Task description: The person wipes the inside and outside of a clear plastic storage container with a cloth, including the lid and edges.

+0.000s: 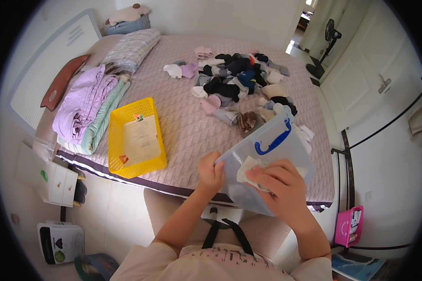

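A translucent plastic storage box [239, 191] is tilted at the bed's near edge in front of me, its blue handle [274, 142] facing up. My left hand [211, 172] is closed around the box's rim on the left. Pinched in my right hand [282, 188] is a crumpled white cloth [248, 166], which lies against the box wall below the handle. Just beyond the box, a loose heap of socks and small clothes [229, 79], black, grey, white and pink, is spread over the bed. Part of the box is hidden behind my right hand.
On the bed [183, 140], a yellow plastic basket [160, 136] holds a paper sheet. Folded lilac bedding [82, 100] and a plaid pillow [132, 49] lie farther left. A white cabinet [58, 185] stands left; a pink bin [344, 229] and black fan [332, 35] are right.
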`<state>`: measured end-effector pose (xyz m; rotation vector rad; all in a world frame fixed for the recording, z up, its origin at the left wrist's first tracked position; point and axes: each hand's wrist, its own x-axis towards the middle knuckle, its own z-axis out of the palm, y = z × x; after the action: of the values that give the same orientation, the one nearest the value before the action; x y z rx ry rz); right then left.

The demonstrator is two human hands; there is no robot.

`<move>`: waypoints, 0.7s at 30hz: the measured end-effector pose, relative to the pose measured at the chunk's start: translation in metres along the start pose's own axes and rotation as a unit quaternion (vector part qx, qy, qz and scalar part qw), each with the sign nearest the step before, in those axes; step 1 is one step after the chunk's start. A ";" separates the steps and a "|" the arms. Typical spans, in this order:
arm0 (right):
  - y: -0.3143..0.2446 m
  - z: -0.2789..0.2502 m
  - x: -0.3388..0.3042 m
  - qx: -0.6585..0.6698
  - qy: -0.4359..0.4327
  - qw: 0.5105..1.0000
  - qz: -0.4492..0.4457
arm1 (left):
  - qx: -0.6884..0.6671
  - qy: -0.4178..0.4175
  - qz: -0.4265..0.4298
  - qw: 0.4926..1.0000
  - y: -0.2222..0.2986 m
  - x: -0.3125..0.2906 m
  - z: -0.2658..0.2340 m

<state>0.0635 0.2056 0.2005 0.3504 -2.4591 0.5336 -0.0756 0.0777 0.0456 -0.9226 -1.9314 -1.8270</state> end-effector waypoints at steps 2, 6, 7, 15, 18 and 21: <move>-0.001 -0.003 0.007 -0.026 -0.005 1.000 0.009 | -0.006 0.013 0.017 1.000 -0.004 0.002 0.003; -0.003 0.011 0.029 -0.080 0.039 0.996 0.027 | -0.027 0.012 0.029 0.999 -0.003 0.002 0.006; -0.004 0.015 0.028 -0.113 0.026 0.993 -0.011 | -0.040 0.015 0.025 0.999 -0.007 0.001 0.005; 0.009 0.001 0.005 0.011 0.072 0.996 0.059 | 0.013 0.014 0.020 1.000 -0.019 -0.004 -0.008; 0.003 0.001 -0.005 0.000 0.093 0.993 0.076 | -0.060 0.027 0.024 0.998 -0.005 -0.002 -0.013; -0.004 0.004 -0.009 0.000 0.096 0.992 0.078 | -0.161 0.038 0.075 0.983 0.055 0.032 -0.017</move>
<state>0.0697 0.2008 0.1934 0.1009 -2.3102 0.6027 -0.0668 0.0668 0.1093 -1.0469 -1.5016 -2.0862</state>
